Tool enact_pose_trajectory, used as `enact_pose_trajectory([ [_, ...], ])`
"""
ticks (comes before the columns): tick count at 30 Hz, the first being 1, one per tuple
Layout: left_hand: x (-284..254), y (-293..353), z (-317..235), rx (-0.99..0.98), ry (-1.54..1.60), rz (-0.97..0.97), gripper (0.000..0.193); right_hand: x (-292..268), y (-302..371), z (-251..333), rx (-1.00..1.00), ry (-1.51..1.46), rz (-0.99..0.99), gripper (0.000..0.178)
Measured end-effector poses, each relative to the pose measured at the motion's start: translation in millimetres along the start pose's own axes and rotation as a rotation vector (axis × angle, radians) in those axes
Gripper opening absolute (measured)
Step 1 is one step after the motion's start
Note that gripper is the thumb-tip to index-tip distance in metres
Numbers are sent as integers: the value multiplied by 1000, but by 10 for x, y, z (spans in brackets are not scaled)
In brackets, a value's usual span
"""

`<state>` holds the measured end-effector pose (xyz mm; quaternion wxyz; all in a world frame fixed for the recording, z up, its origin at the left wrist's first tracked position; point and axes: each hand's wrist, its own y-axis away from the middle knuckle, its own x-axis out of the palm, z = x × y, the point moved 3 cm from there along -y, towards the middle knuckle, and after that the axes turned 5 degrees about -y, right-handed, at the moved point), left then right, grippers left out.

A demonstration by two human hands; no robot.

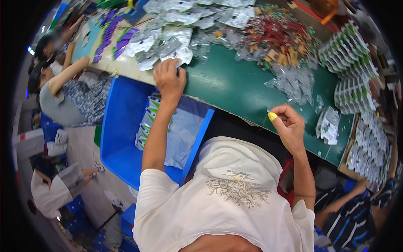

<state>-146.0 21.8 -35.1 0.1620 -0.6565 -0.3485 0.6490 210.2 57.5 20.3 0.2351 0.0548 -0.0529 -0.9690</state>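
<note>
The left hand (169, 80) reaches out over the green desk (235, 90), its fingers curled down onto a clear blister pack (178, 54) at the near edge of a silvery heap of packs (168, 29); whether it pinches the pack or only presses it, I cannot tell. The pack's long axis runs roughly left to right, tilted. The right hand (289, 124) is loosely clenched above the desk's near edge, a yellow cot (272, 116) on one fingertip, nothing visible in its grasp. A blue bin (121, 126) sits below the left forearm.

green table (235, 90), silver packets (168, 44), clear blister shells (294, 82)
</note>
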Motion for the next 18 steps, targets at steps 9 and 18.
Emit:
enact_pose_trajectory([
  [9, -573, 587, -1396, 375, 608, 165, 33, -280, 92, 72, -162, 297, -81, 10],
  [18, -114, 276, -1095, 367, 843, 182, 28, -20, -47, 78, -309, 489, 3, 11],
])
